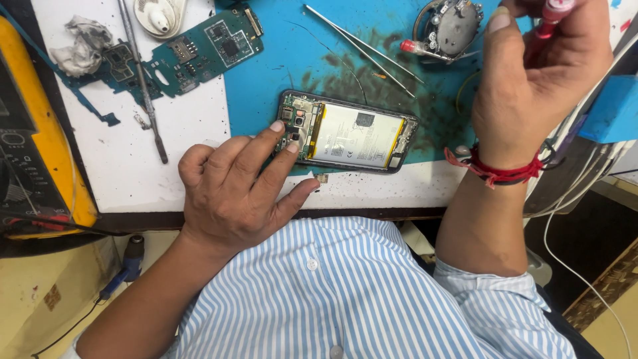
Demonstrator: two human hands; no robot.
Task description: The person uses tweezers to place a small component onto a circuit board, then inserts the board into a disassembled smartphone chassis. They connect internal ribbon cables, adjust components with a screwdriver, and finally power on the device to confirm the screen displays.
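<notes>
An opened phone (pixel 349 133) with its back cover off lies on a blue work mat (pixel 279 60), showing a white battery and a circuit board at its left end. My left hand (pixel 232 189) rests on the table edge, with two fingertips pressing on the phone's left end. Raised above the mat's right side, my right hand (pixel 538 73) is closed around a small red-and-white pen-like tool (pixel 553 13). A red thread band circles that wrist.
Tweezers (pixel 362 48) lie on the mat above the phone. A green circuit board (pixel 199 50) and a thin metal tool (pixel 143 83) lie at the upper left, beside a crumpled cloth (pixel 83 43). A yellow meter (pixel 36 133) stands at the left. A round metal part (pixel 452 26) sits at the top.
</notes>
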